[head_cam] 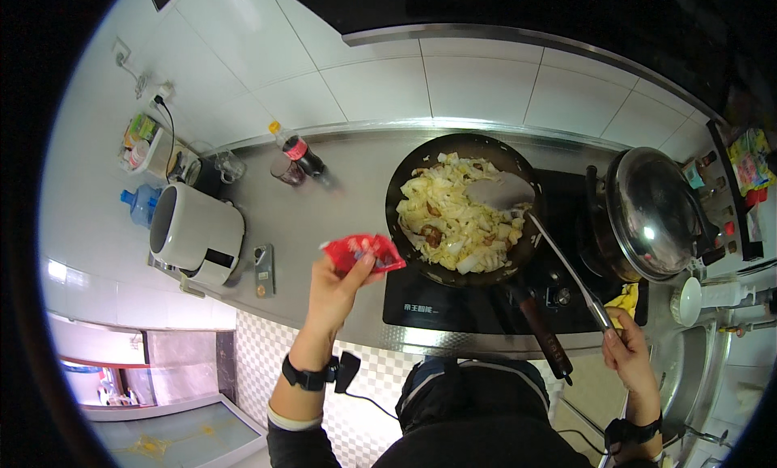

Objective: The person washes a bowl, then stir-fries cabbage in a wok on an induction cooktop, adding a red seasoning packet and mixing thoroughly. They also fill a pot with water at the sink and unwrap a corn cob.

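Observation:
A small red packet (358, 249) that bears writing is pinched in my left hand (346, 280), just left of the wok. My right hand (628, 349) grips the metal handle of a wok spatula (564, 258). The spatula's broad blade lies on chopped cabbage (452, 207) mixed with a few brown pieces, inside the dark wok (400, 164). That wok sits on a black induction cooktop (461, 313), and its wooden handle (543, 334) points toward my body, over the counter's front edge.
A lidded pot (649, 219) stands at the right beside the wok. Left on the steel counter (303, 219) are a cola bottle (300, 152), a glass (286, 171), a grater (264, 270) and a white appliance (200, 231). A sink (689, 365) and white bowl (686, 302) lie right.

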The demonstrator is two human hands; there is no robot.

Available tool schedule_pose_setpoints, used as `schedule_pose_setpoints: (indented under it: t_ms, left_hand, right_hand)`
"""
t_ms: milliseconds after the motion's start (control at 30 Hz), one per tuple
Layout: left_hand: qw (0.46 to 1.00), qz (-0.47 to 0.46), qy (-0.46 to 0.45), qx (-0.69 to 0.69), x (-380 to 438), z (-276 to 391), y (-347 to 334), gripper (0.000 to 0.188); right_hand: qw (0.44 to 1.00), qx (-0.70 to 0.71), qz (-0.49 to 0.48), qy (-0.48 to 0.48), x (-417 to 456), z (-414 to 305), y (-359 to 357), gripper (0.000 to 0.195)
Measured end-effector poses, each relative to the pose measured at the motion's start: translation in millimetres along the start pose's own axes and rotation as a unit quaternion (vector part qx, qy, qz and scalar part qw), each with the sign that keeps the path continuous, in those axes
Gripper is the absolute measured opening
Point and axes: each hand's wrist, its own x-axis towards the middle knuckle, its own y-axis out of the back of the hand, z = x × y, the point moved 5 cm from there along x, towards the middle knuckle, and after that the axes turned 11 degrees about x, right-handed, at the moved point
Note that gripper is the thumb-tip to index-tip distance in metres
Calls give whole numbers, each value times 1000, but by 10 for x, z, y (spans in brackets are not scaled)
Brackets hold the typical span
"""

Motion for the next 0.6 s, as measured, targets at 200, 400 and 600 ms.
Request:
schedule_pose_setpoints:
  t_ms: [200, 400, 600]
  left_hand:
    - [991, -92, 36, 86, 647, 154, -127, 26]
    - [975, -153, 34, 155, 1027, 175, -360, 25]
    - [947, -183, 54, 260, 1338, 119, -459, 25]
  right_hand:
    - [881, 444, -66, -153, -12, 275, -302, 33]
    - [818, 537, -100, -180, 41, 417, -465, 41]
    - [818, 543, -119, -147, 58, 475, -477, 41]
